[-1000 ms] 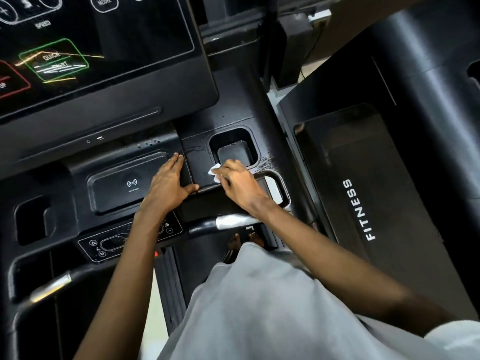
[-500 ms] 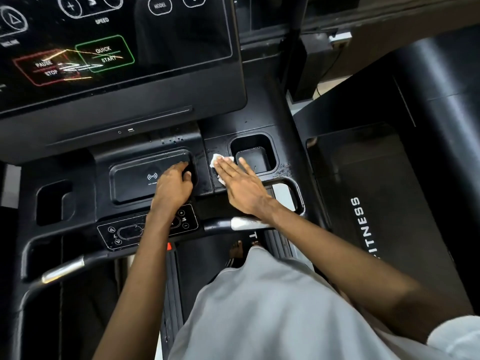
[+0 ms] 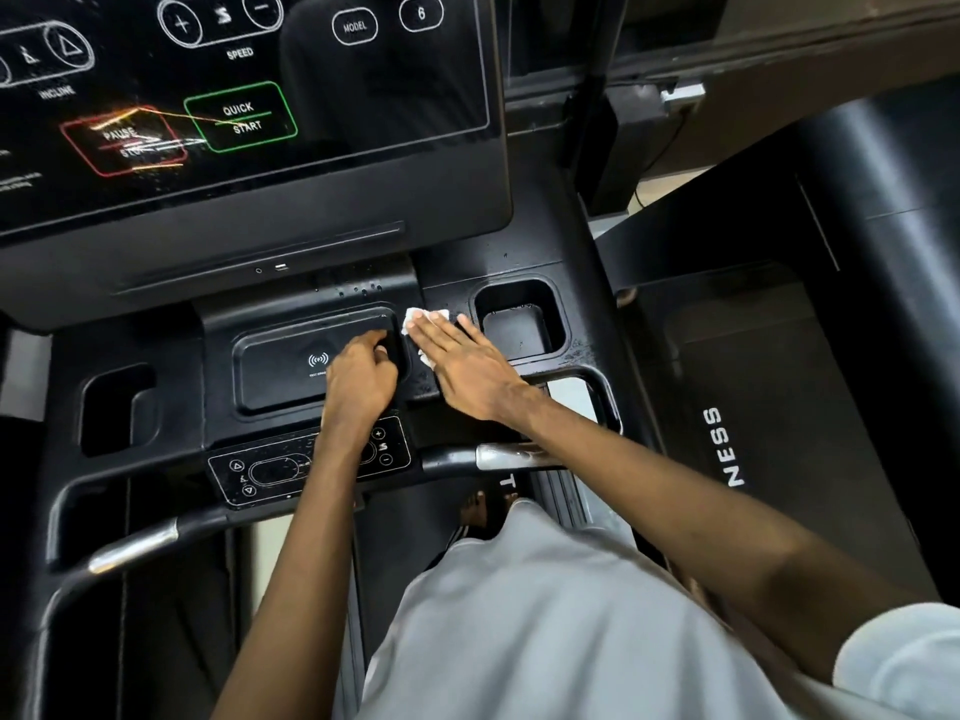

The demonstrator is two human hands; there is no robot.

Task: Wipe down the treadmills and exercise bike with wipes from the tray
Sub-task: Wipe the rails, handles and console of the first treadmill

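White crumpled wipe lies on the black plastic treadmill console, on the narrow shelf between two recesses. The right hand presses it flat with straight, spread fingers, nothing clenched; only the wipe's far edge and a scrap by the thumb show.

At 3 o'clock from the wipe, just beside it, is a square black cup-holder well, with droplets on its near rim. At 9 o'clock is a shallow black rectangular charging tray printed with a white wireless-wave symbol; the small line under it is too fine to read.

The left hand rests on the tray's right end, fingers curled with the tips down in the recess. Whether they grasp the rim I cannot tell.

At 11 o'clock in the view, the glossy black touchscreen reads "SPEED" under + and − buttons, "INCLINE", "MODEL", "6", a green box "QUICK START" and a red box "PAUSE STOP".

At 6 o'clock from the tray, a slim black button strip carries arrows, + and −. A black handlebar with a silver grip sensor runs under the right wrist.

At 3 o'clock in the view, a neighbouring black treadmill belt shows the white letters "NESS".
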